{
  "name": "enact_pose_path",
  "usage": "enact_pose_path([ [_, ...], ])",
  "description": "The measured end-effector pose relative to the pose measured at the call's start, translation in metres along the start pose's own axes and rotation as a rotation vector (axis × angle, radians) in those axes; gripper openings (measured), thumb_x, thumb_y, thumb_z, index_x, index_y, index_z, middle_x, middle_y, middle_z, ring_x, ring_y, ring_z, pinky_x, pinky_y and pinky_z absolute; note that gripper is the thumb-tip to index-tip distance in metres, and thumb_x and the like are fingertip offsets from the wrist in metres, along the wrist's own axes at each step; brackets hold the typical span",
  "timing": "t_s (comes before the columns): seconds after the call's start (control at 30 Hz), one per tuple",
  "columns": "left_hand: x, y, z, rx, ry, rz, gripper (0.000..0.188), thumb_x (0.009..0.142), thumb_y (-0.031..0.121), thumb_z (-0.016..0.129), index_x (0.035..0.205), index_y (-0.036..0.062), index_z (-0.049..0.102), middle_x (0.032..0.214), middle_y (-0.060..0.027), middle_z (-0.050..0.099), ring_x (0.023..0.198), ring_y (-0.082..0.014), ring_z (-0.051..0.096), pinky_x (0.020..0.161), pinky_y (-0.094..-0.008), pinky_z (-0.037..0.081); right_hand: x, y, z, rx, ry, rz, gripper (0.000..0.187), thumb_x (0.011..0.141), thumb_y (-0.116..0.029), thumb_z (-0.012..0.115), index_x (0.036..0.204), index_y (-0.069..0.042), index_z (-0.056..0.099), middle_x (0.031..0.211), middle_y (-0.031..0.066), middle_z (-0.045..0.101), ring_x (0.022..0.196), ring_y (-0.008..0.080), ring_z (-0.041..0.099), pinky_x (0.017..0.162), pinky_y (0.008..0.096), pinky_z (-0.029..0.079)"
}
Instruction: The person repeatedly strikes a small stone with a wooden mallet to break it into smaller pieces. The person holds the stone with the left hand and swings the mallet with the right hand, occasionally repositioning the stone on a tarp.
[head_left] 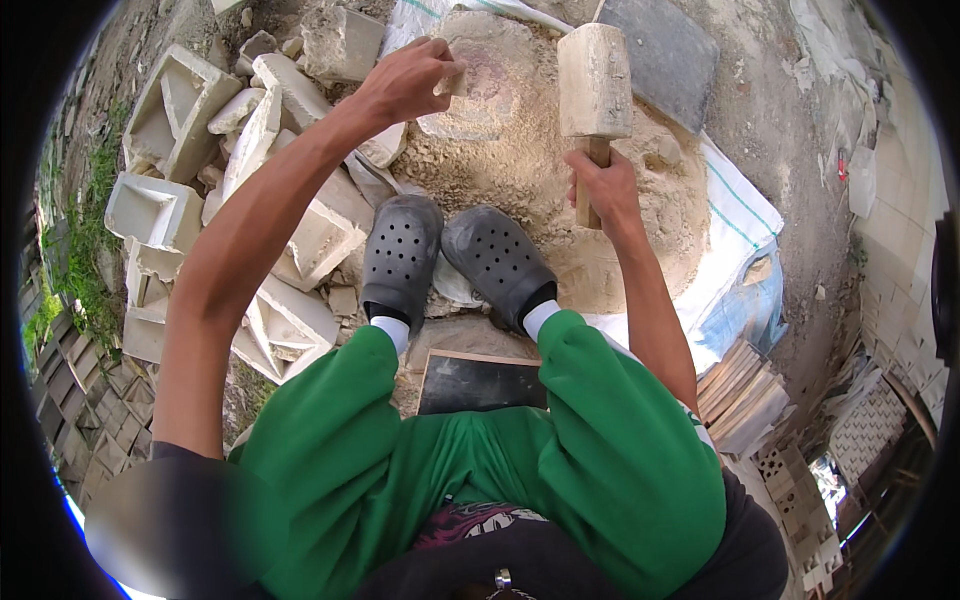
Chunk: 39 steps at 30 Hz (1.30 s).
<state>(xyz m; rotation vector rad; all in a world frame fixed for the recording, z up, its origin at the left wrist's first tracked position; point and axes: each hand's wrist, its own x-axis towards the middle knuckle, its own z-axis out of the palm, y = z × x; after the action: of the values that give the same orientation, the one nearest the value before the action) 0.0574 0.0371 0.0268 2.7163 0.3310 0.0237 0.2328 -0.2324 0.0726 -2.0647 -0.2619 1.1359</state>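
My right hand [606, 188] is wrapped round the wooden handle of a mallet [596, 82], whose pale, dust-coated head points away from me. Out to the far left of it, my left hand [412, 76] is closed, pinching a small pale chunk [452, 80] that looks like plaster. That chunk is above the near-left part of a dusty stone block [485, 45]. Around the block, crushed beige rubble and powder [520, 170] is spread over a white woven sheet [735, 190].
Broken plaster moulds [180, 110] are heaped to the left. A grey slab [665, 60] lies at the far right. My feet in grey clogs [403, 255] stand at the powder's near edge. Stacked thin boards [738, 390] are by my right knee, beside a blue-white sack [745, 305].
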Motion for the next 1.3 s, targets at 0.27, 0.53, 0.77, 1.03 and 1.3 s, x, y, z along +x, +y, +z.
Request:
enact_pose_path([
  [0.27,0.014,0.074,0.031,-0.09,-0.028,0.083,0.031,0.08,0.014,0.078,0.11,0.0107,0.072,0.105,-0.0086,0.064,0.104,-0.0259,0.062,0.084,-0.0384,0.057,0.002,0.005,0.007,-0.001,-0.01,0.01,0.033,0.085,-0.028,0.075,0.099,0.001,0.068,0.07,0.0066,0.066,0.055,0.0161,0.066,0.054,0.0323,0.053],
  [0.53,-0.063,0.03,-0.004,-0.045,0.096,-0.155,0.045,0.077,0.016,0.078,0.121,0.01,0.073,0.106,-0.0073,0.065,0.108,-0.0271,0.063,0.089,-0.0402,0.056,-0.002,0.006,0.0,-0.032,-0.02,0.01,0.034,0.084,-0.028,0.075,0.098,0.001,0.068,0.071,0.0068,0.067,0.056,0.0166,0.067,0.055,0.0325,0.053],
  [0.77,-0.03,0.052,0.03,-0.113,0.057,-0.102,0.043,0.077,0.018,0.079,0.118,0.0082,0.072,0.106,-0.0081,0.064,0.105,-0.0275,0.063,0.088,-0.0401,0.056,0.002,0.003,0.008,-0.037,-0.02,0.005,0.035,0.084,-0.029,0.075,0.097,0.002,0.067,0.073,0.0077,0.068,0.056,0.0168,0.068,0.056,0.0326,0.054],
  [1.03,0.004,0.059,0.022,-0.191,0.168,-0.116,0.044,0.078,0.02,0.08,0.12,0.0089,0.069,0.106,-0.0107,0.066,0.102,-0.0302,0.064,0.088,-0.0408,0.056,-0.006,-0.01,0.021,-0.093,-0.05,-0.125,0.036,0.084,-0.029,0.076,0.097,0.003,0.068,0.071,0.0088,0.069,0.055,0.0171,0.068,0.056,0.0326,0.053],
  [1.3,-0.021,0.008,0.021,-0.2,0.281,-0.202,0.046,0.084,0.026,0.079,0.122,0.0049,0.064,0.119,-0.0174,0.067,0.111,-0.0368,0.064,0.093,-0.045,0.052,-0.007,-0.003,0.047,-0.168,-0.147,-0.197,0.042,0.086,-0.034,0.079,0.099,0.004,0.068,0.072,0.0097,0.071,0.058,0.016,0.068,0.057,0.0327,0.053],
])
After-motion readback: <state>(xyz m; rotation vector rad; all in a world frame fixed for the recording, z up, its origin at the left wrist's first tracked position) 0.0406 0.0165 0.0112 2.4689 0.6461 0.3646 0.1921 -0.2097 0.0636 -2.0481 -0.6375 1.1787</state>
